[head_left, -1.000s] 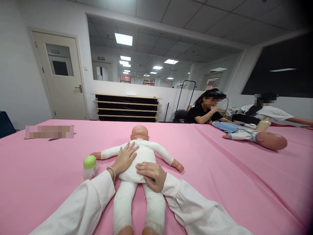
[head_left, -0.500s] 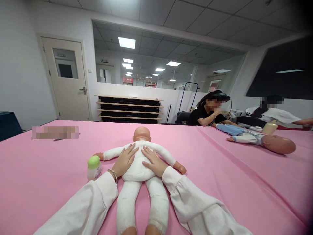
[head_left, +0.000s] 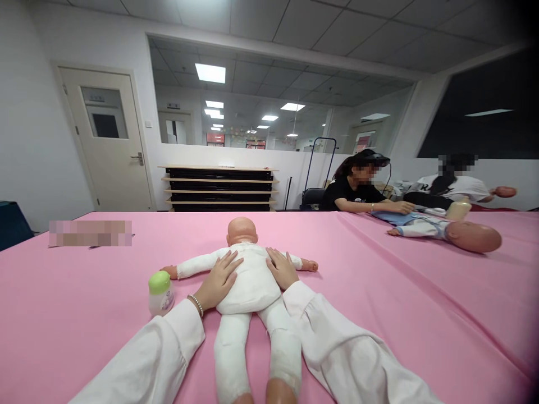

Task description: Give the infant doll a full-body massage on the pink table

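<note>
A baby doll (head_left: 252, 280) with a white cloth body lies stretched out on the pink table cover (head_left: 353, 303), its bald head at the far end and its arms spread. Only the back of its head shows, so it appears to be face down. My left hand (head_left: 219, 282) rests flat on the left side of the doll's back, fingers spread. On the right side, near the shoulder, my right hand (head_left: 283, 268) lies with fingers stretched out. Beside my left wrist stands a green-capped bottle (head_left: 160, 293), close to the doll's left-side hand.
At the right lies another doll (head_left: 471, 234) in light clothes, with a person in black (head_left: 356, 188) touching it. A pale bottle (head_left: 458, 209) stands behind it. Farther right sits a person in white (head_left: 455, 185). A blurred patch (head_left: 90, 233) covers something at the far left.
My right hand has slid outward from mid-back to the doll's right side. The doll's right-side arm and legs have shifted. The person in black has lowered a hand onto the other doll.
</note>
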`<state>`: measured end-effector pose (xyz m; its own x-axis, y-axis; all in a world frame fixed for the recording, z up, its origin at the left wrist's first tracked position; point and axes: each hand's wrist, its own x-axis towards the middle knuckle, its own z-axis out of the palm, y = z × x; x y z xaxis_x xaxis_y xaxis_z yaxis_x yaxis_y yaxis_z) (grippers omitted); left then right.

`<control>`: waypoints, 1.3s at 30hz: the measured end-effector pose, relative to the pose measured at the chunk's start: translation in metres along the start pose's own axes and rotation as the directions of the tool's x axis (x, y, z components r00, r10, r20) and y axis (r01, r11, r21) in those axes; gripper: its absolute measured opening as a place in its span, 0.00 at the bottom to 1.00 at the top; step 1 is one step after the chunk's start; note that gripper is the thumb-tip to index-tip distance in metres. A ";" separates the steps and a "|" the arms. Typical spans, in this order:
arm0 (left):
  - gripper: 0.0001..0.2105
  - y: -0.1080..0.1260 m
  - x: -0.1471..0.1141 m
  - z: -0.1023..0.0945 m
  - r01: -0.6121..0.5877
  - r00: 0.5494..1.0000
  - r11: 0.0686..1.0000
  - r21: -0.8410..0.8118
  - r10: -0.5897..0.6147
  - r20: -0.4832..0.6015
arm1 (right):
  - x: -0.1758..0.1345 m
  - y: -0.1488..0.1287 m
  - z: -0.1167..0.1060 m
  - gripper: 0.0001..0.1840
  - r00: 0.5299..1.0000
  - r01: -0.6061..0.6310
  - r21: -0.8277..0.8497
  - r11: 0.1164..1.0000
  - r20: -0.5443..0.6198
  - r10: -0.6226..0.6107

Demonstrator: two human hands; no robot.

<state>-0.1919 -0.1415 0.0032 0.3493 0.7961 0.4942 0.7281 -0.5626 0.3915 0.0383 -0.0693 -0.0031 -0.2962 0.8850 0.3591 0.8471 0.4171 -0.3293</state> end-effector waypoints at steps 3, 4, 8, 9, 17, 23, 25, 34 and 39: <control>0.18 0.022 0.001 -0.005 -0.110 0.994 0.990 -0.092 0.110 -0.011 | 0.000 0.006 0.002 0.25 0.997 -0.018 0.023 1.000 -0.069 0.020; 0.17 0.031 0.001 -0.006 -0.148 0.989 0.980 -0.133 0.148 -0.008 | 0.000 0.008 0.003 0.25 0.996 -0.002 0.061 0.998 -0.088 0.007; 0.14 0.053 0.001 -0.005 -0.205 0.977 0.952 -0.228 0.213 0.008 | -0.002 0.007 0.004 0.26 0.977 0.213 0.269 0.939 -0.077 -0.200; 0.14 0.054 0.001 -0.003 -0.192 0.980 0.955 -0.226 0.200 0.012 | -0.003 0.005 0.003 0.26 0.962 0.270 0.307 0.913 -0.047 -0.269; 0.24 0.038 0.012 0.005 0.065 0.984 0.991 -0.120 -0.044 0.172 | -0.018 -0.017 -0.008 0.31 0.932 0.272 0.503 0.820 0.076 -0.355; 0.23 0.014 0.019 0.001 0.273 0.956 0.959 0.074 -0.279 0.090 | -0.015 -0.017 -0.005 0.35 0.906 0.297 0.551 0.780 0.095 -0.412; 0.24 0.003 0.017 0.001 0.356 0.930 0.925 0.135 -0.364 0.045 | -0.013 -0.014 -0.002 0.37 0.899 0.313 0.543 0.779 0.093 -0.427; 0.31 -0.010 0.006 0.006 0.597 0.800 0.738 0.315 -0.577 -0.164 | -0.012 -0.019 -0.012 0.30 0.855 0.463 0.319 0.827 0.084 -0.511; 0.30 -0.007 0.004 0.007 0.578 0.815 0.751 0.320 -0.555 -0.168 | -0.003 -0.019 -0.017 0.28 0.898 0.416 0.104 0.903 0.108 -0.426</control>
<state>-0.1916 -0.1328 -0.0034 -0.2186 0.9235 0.3153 0.9372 0.1087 0.3313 0.0302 -0.0836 0.0169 -0.6749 0.6392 0.3687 0.5959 0.7668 -0.2386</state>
